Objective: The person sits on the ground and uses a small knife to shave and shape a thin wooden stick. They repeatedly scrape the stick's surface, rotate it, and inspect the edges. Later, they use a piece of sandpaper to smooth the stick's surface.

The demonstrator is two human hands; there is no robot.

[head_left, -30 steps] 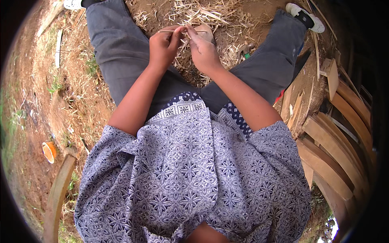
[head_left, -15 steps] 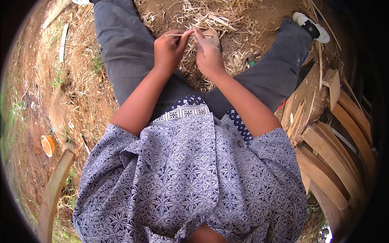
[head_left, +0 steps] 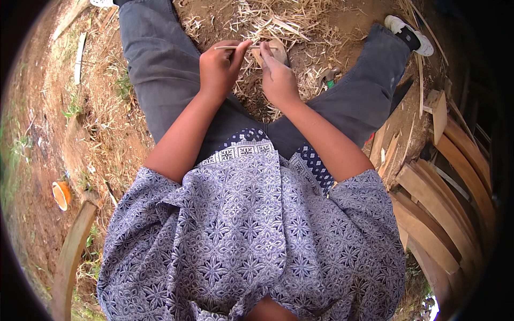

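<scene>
A thin, pale wooden stick [head_left: 234, 47] lies crosswise between my two hands, out in front of my lap. My left hand [head_left: 218, 69] is closed round its left part, thumb reaching along toward the tip of the index finger. My right hand [head_left: 279, 83] has its fingers pressed together against the stick's right part, near its end. Just beyond the right fingers is a light wooden block [head_left: 279, 52], partly covered by that hand. Whether a small tool sits in either hand cannot be made out.
Pale wood shavings [head_left: 278, 24] litter the dirt between my spread legs. A hammer [head_left: 329, 78] with green on its handle lies by my right leg. Curved boards [head_left: 433, 208] are stacked at the right; an orange round object [head_left: 61, 196] and a curved plank [head_left: 75, 251] are at the left.
My hands have drawn slightly apart; the left has shifted a little to the left. The right fingers have slid nearer the stick's right end. Both hands still hold the stick.
</scene>
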